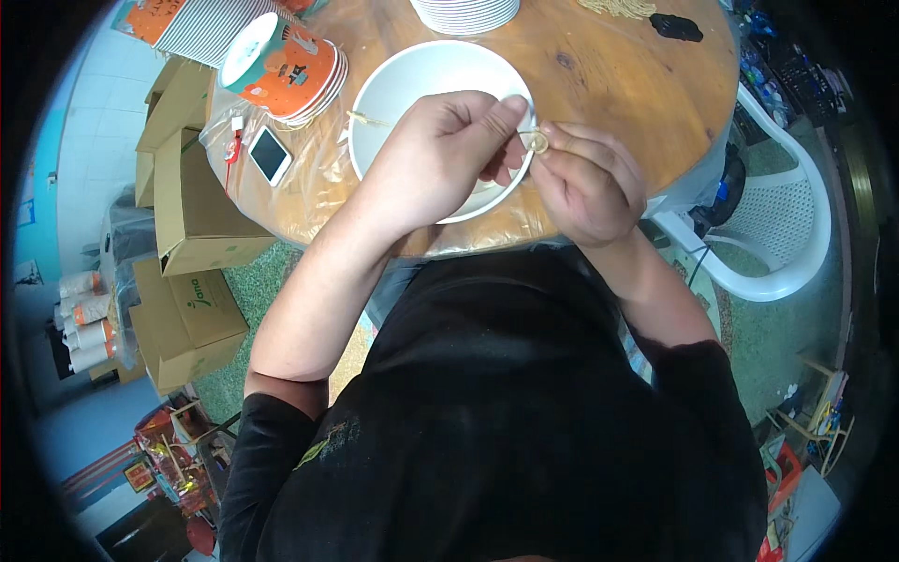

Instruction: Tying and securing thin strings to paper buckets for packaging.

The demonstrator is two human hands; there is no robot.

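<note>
A wide white bowl or tub (398, 80) stands at the table's near edge, its open mouth facing up. Over it my left hand (445, 155) is closed in a pinch on a thin gold cord (368, 119), whose knotted end sticks out past the hand toward the bowl's left rim. At the right rim, my right hand (599, 183) pinches a small pale-gold ring-shaped piece (537, 142). The cord seems to meet this piece between the two hands, but fingers hide the join.
Plastic film covers the wooden table (637, 112). Orange printed paper tubs (290, 80), a phone (270, 155), stacked white tubs (465, 13), gold cords (618, 7) and a black object (676, 27) lie around. Cardboard boxes (201, 197) stand left, a white plastic chair (777, 215) right.
</note>
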